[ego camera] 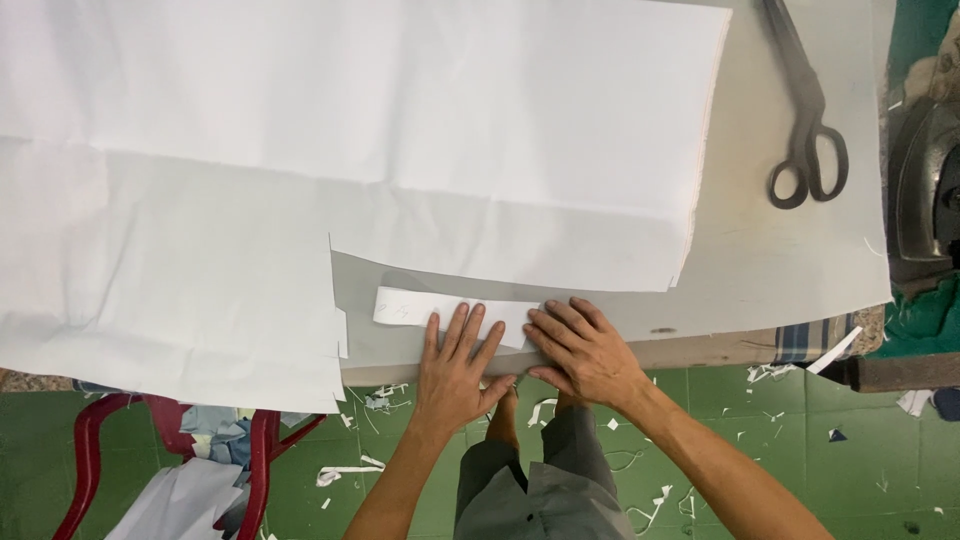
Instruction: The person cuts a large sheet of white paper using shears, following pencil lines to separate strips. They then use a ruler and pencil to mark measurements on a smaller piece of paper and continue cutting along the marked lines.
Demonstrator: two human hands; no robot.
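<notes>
Strip of white material [425, 307], narrow and rectangular, lies flat on the grey desk [780, 250] close to its near edge, just below the cut edge of the large white cloth [350, 130]. Left hand [455, 365] rests palm down with fingers spread, fingertips on the right part of the strip. Right hand [583, 350] lies flat beside it, fingers extended toward the strip's right end; neither hand is closed on anything.

Risk assessment: the strip sits near the desk edge, so uneven pressure from either hand could slide it off onto the green floor [820, 470], where white scraps [345, 472] would make it hard to find. Only the right part is pinned; the free left end could pivot or curl. The notched corner of the cloth hangs over the edge near the red chair [90, 450] and could be dragged by a forearm. Scissors [805, 120] lie well apart at the far right, beside a dark iron [925, 190], clear of both hands.
</notes>
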